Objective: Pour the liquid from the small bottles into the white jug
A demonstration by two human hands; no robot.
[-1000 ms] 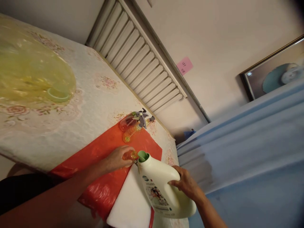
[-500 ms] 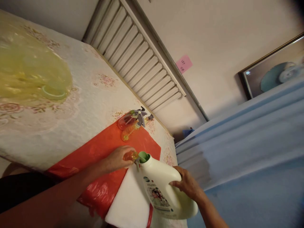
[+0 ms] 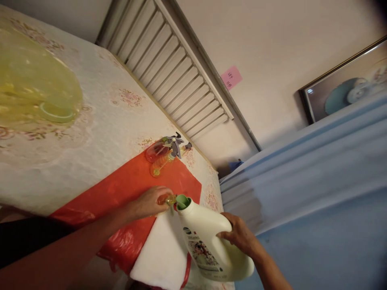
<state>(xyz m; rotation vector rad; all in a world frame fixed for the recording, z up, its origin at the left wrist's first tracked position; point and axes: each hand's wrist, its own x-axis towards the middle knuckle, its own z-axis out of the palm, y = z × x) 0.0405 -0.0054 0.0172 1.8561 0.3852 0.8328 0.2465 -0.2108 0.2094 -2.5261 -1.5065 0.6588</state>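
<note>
My left hand (image 3: pixel 155 200) is wrapped around a small clear bottle (image 3: pixel 169 199), whose open neck points at the jug's mouth. Most of the bottle is hidden by my fingers. A large cream detergent jug (image 3: pixel 208 241) with a green pouring spout (image 3: pixel 182 202) is tilted toward that neck. My right hand (image 3: pixel 237 231) grips the jug by its handle. Spout and bottle neck are close together; whether liquid flows between them I cannot make out. Below the spout lies a folded white cloth (image 3: pixel 163 253) on a red plastic sheet (image 3: pixel 121 193).
Several spray bottles (image 3: pixel 165 161) with grey triggers stand on the sheet's far end. A yellow plastic bag (image 3: pixel 36 84) lies on the flowered tablecloth (image 3: pixel 102 133). Behind are a radiator (image 3: pixel 175 68), a pink note (image 3: pixel 231 77), a framed picture (image 3: pixel 347 88) and a blue cloth-covered surface (image 3: pixel 314 181).
The view has shifted slightly, so the background sits a little farther left. Both hands keep their grips, with the bottle neck and jug spout still close together.
</note>
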